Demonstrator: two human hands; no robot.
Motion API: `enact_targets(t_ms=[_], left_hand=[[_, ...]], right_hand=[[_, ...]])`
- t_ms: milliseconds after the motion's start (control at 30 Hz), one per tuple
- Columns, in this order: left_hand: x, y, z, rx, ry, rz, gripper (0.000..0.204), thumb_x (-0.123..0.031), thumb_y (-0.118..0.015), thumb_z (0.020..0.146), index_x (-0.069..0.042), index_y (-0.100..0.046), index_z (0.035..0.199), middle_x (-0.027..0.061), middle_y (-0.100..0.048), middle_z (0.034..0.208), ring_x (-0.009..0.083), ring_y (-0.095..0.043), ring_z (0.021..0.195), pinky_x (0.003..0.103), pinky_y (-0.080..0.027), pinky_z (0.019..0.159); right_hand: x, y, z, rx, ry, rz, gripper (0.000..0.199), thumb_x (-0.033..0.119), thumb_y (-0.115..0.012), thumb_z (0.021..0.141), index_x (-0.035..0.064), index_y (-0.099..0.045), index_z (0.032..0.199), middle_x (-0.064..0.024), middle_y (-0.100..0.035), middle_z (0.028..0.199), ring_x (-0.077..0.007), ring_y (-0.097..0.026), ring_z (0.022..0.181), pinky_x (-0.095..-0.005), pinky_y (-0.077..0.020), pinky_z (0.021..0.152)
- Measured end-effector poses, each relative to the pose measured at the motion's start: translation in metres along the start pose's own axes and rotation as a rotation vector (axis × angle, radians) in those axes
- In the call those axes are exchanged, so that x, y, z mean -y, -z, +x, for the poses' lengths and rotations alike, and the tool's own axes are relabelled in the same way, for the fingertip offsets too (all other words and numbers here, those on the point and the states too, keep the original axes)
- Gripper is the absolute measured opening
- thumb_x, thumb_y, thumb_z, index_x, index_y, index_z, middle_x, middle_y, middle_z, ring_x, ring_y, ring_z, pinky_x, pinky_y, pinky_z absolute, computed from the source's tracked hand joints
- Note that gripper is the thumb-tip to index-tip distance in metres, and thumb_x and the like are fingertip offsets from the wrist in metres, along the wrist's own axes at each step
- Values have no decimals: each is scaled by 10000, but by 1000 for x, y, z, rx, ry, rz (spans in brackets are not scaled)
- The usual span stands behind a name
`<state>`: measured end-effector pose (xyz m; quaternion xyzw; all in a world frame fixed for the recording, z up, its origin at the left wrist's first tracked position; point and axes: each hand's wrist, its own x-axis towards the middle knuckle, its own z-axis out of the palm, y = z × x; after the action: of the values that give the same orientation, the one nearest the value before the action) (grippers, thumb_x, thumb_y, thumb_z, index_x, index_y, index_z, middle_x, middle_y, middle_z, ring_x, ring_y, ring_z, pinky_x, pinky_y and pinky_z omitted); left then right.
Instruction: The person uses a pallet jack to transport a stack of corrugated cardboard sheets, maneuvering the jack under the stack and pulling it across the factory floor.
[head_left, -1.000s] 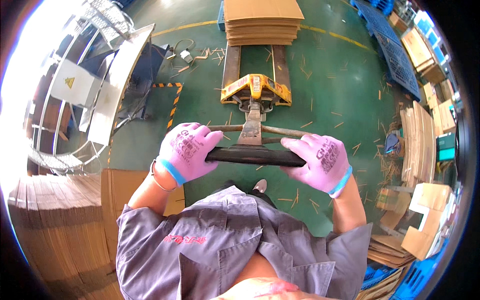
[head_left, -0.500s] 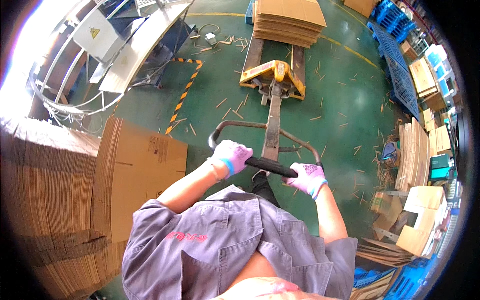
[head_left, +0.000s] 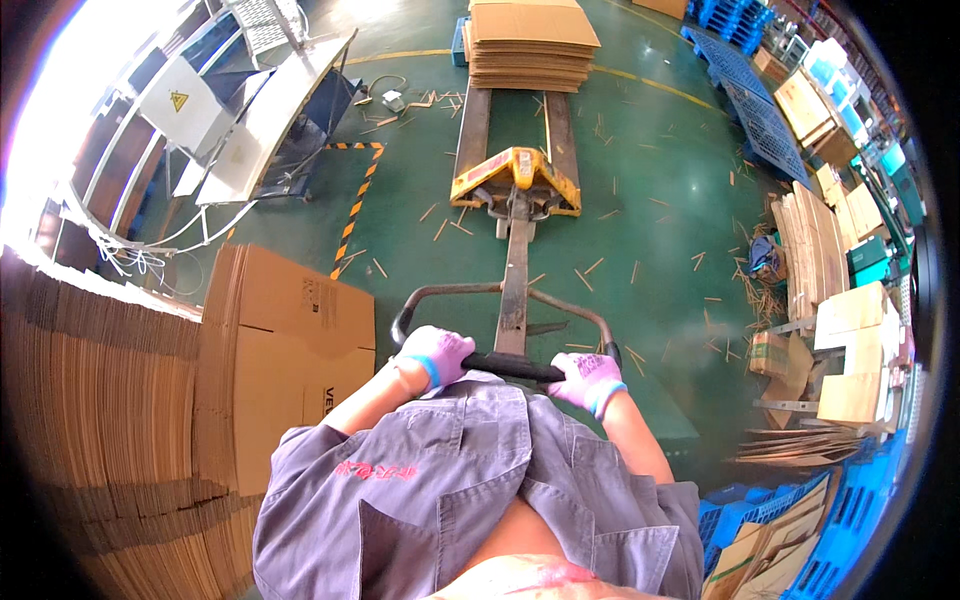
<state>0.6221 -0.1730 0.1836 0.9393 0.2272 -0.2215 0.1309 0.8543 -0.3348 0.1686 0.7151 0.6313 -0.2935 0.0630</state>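
Observation:
Both my hands wear pink gloves and grip the black crossbar of a pallet jack handle (head_left: 512,366). My left hand (head_left: 436,356) holds the bar's left end and my right hand (head_left: 589,380) holds its right end. The long tiller runs away from me to the yellow pallet jack (head_left: 515,177). Its forks reach under a stack of flat cardboard sheets (head_left: 530,42) at the far end of the green floor. My grey work shirt fills the lower middle of the view.
A tall pile of flattened cardboard boxes (head_left: 285,350) stands close on my left. A grey machine with cables (head_left: 240,110) sits at the far left. Cardboard stacks and wooden frames (head_left: 845,340) line the right side, with blue plastic pallets (head_left: 760,110) beyond. Cardboard scraps litter the floor.
The pallet jack and its cardboard load now lie farther from me, with the tiller stretched out longer. My hands keep their grip on the handle bar, now close to my body.

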Motion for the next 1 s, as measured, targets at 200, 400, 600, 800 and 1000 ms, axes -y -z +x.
enact_targets(t_ms=[200, 400, 600, 800, 1000], left_hand=[[-52, 78, -83, -659, -146, 31, 508, -199, -806, 626, -104, -617, 1088, 102, -660, 946, 331, -617, 917, 471, -476, 910], [-74, 60, -94, -1233, -62, -170, 571, 86, -700, 657, -43, -558, 1195, 127, -663, 1038, 303, -637, 982, 385, -518, 882], [-104, 57, -82, -1604, -132, -206, 425, 92, -643, 619, -7, -647, 1032, 97, -672, 907, 259, -639, 885, 344, -519, 797], [-102, 67, -92, -1605, -106, -195, 475, 95, -629, 639, 0, -649, 1104, 127, -655, 1019, 271, -643, 904, 348, -529, 806], [-82, 88, -81, -1494, -196, -340, 518, 74, -633, 657, 19, -603, 1171, 136, -657, 1023, 289, -616, 1005, 341, -502, 887]], right_hand=[[-14, 61, -89, -730, 407, -33, 527, 540, -720, 741, 105, -663, 1031, -80, -661, 817, -277, -643, 753, -400, -494, 720], [-67, 101, -137, -1220, 444, -92, 449, 470, -613, 892, 71, -652, 1093, -66, -651, 937, -279, -610, 854, -422, -477, 741], [-82, 109, -169, -1338, 468, -62, 432, 453, -620, 904, 62, -662, 1085, -89, -675, 981, -293, -621, 876, -407, -471, 794], [-80, 121, -169, -1464, 440, 62, 275, 267, -580, 960, 24, -668, 1054, -132, -693, 1023, -297, -639, 932, -381, -487, 853], [-75, 127, -149, -1523, 223, 229, 210, 162, -527, 979, 14, -675, 1005, -137, -692, 966, -261, -654, 851, -350, -502, 806]])
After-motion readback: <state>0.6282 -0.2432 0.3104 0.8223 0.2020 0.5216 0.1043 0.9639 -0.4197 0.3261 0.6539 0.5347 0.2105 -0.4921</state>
